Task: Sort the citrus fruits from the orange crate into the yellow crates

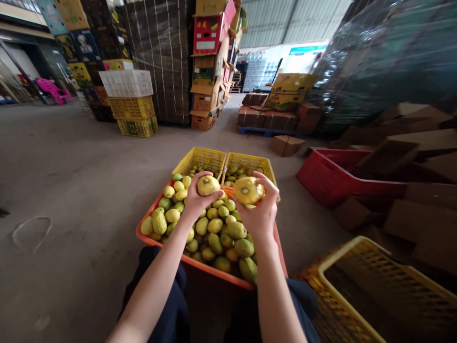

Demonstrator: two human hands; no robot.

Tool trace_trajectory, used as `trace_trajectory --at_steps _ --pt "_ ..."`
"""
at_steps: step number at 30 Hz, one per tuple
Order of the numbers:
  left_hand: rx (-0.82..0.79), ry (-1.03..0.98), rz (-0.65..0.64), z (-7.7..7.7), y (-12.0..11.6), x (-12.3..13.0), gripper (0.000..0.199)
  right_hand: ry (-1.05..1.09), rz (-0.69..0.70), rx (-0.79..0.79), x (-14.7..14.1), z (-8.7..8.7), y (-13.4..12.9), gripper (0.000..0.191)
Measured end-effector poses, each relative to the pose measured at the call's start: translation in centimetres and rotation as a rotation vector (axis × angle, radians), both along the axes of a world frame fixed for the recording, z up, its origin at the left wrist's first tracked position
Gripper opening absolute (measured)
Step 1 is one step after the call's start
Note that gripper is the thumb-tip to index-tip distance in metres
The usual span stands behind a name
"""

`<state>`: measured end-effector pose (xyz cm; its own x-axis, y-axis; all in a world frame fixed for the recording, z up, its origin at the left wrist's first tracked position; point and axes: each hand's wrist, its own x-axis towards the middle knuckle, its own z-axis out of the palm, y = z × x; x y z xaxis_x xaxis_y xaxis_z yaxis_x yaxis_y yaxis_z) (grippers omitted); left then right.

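My left hand is closed around a yellow papaya, its stem end facing me. To the right of it, my right hand grips a larger yellow papaya with a brown stem scar. Both fruits are held up above an orange crate, apart from each other. Inside that crate lie many loose papayas, from green to yellow. Just behind it stand two yellow crates, one at the left and one at the right, with smaller-looking fruit inside.
At the lower right is a yellow crate. Beyond it sits a red bin among loose cardboard. Stacked crates, a column of cartons and a loaded blue pallet stand farther back.
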<state>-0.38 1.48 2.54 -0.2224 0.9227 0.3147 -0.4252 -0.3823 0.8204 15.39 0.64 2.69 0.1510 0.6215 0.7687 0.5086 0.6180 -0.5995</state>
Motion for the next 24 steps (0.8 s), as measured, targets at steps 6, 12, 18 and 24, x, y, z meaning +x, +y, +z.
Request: trace_trajectory --at_steps 6,12,18,24 --pt "0.272 0.379 0.046 0.2 -1.4 -0.2 0.039 -0.069 0.076 0.041 0.1 -1.6 1.0 0.054" --pt "0.322 0.406 0.083 -1.2 0.1 -0.2 0.048 -0.119 0.085 0.157 -0.5 -2.3 1.8 0.055" --pt "0.393 0.495 0.116 -1.9 0.8 -0.1 0.044 -0.133 0.098 0.234 -0.2 -2.7 2.2 0.061" --pt "0.108 0.21 -0.022 -0.7 -0.6 1.0 0.062 0.049 0.123 0.053 0.1 -1.6 1.0 0.055"
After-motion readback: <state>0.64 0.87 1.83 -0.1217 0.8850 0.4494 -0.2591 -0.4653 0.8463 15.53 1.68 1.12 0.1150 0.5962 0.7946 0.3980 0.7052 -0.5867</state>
